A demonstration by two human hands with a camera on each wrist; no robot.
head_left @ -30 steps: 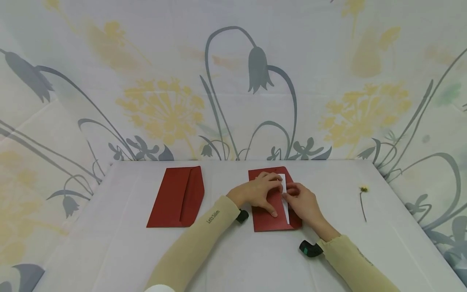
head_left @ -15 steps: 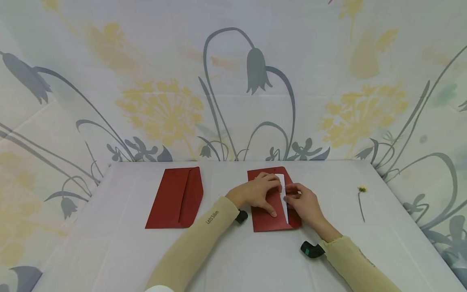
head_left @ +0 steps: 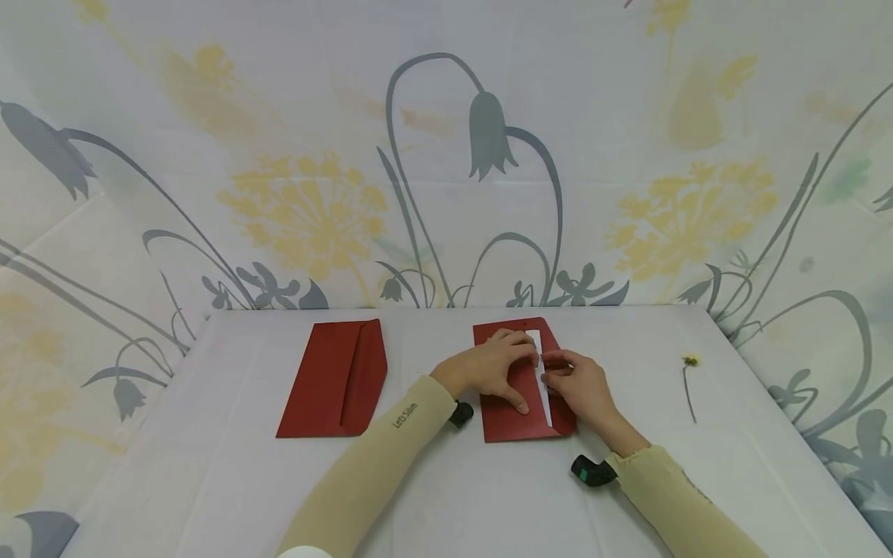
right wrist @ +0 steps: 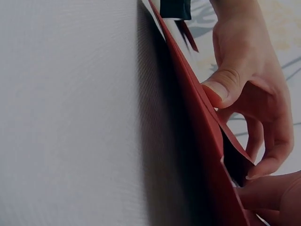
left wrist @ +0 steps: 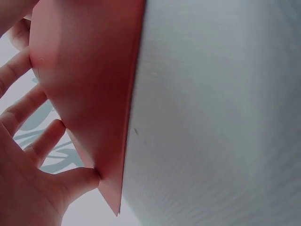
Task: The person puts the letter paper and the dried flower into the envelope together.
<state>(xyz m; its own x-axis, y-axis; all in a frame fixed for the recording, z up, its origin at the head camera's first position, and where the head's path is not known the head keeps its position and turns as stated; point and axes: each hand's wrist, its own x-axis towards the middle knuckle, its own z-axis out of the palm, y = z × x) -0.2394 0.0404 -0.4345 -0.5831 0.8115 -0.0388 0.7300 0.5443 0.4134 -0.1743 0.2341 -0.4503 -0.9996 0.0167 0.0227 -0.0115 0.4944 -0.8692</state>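
In the head view, a red envelope [head_left: 512,428] lies at the middle of the white table. A narrow strip of white card [head_left: 546,408] shows at its right side, against the flap [head_left: 563,426]. My left hand [head_left: 488,368] rests on the envelope with spread fingers, the thumb apart from the others. The left wrist view shows those fingertips [left wrist: 56,127] touching the red paper. At the strip, my right hand [head_left: 582,387] pinches the white card by its edge. In the right wrist view the envelope's mouth [right wrist: 235,157] gapes a little. The rest of the card is hidden.
Another red envelope [head_left: 328,380] lies to the left. A small dried flower [head_left: 689,387] with a yellow head and thin stem lies to the right. Behind the table hangs a flower-patterned cloth [head_left: 446,194]. Black wrist cameras [head_left: 593,470] sit beside both sleeves.
My right hand has shifted very slightly at the strip of white card. My left hand stays on the envelope. The whole head view has drifted a little.
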